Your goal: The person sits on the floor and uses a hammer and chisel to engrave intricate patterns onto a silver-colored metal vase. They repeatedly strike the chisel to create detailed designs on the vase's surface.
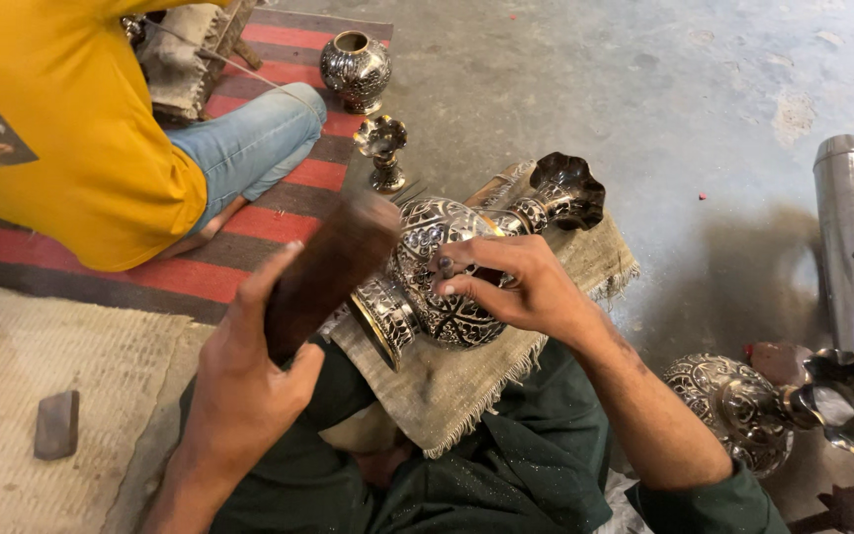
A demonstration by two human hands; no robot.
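Observation:
An engraved silver metal vase [447, 267] with a fluted mouth lies on its side on a beige cloth [467, 381] over my lap. My right hand [511, 287] rests on the vase's round belly, fingers curled against it and holding a small tool at the tips. My left hand [244, 366] grips a brown wooden block [333, 272], blurred, raised just left of the vase's foot.
A person in a yellow shirt and jeans [81, 138] sits on a striped rug [279, 198] at the upper left. Near them stand a round engraved pot [356, 69] and a small fluted stand [384, 148]. Another engraved vase [753, 405] lies at my right by a metal pipe [847, 247]. A small dark block [56, 425] lies on the mat.

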